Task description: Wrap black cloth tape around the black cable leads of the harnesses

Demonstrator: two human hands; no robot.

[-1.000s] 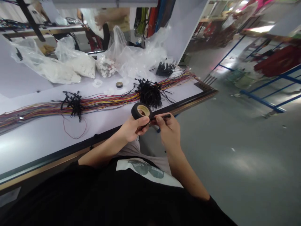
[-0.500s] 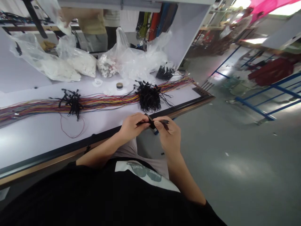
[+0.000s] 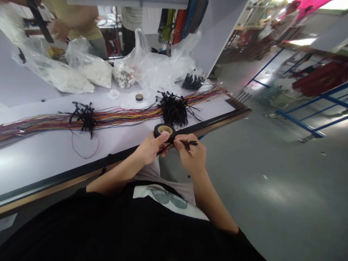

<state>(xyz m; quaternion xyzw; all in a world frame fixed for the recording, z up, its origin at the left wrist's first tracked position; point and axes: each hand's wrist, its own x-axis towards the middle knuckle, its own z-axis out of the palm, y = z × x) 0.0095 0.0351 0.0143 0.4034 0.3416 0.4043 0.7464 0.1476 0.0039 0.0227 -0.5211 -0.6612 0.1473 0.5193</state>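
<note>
My left hand (image 3: 150, 148) grips a black roll of tape (image 3: 164, 130) with a tan core, held up just off the table's front edge. My right hand (image 3: 189, 154) pinches a thin black wire bundle (image 3: 190, 143) that runs from the roll toward the right. Both hands are closed and almost touch each other. Beyond them on the white table (image 3: 43, 163) lies a long band of coloured wires (image 3: 116, 116) with two tufts of black connectors (image 3: 174, 110).
Clear plastic bags of white parts (image 3: 89, 72) stand at the back of the table, with a small tape roll (image 3: 139, 97) near them. Another person (image 3: 73, 18) works behind the bags. Grey floor and blue racks (image 3: 301, 119) lie to the right.
The tape roll was turned edge-on and hidden between my hands half a second ago; now it is back up in my left hand, its core facing me.
</note>
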